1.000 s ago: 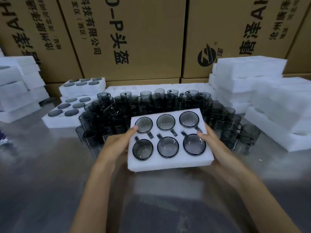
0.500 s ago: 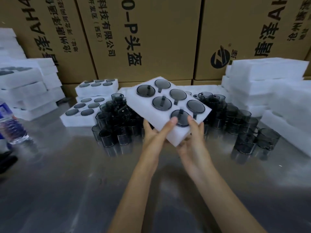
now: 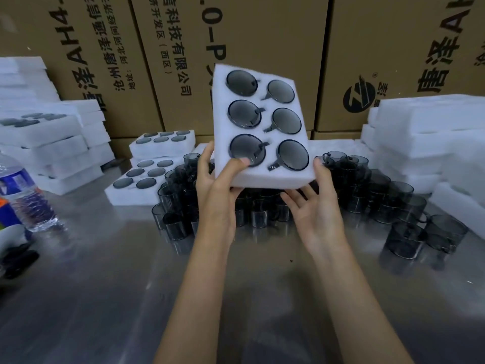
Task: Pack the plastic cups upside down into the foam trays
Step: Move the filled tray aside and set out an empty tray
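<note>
Full six-cup foam tray raised on end above loose cups. Left hand fingers grip its lower corner; right hand fingers spread, steadying underneath, likely for stacking.

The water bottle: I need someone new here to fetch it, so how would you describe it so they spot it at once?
Start at the stacks of white foam trays on the far left of the steel table. Just in front of them, at the table's left edge, stands the water bottle. It is the only clear, tall thing with a blue label; the cups nearby are short and smoky grey.
</note>
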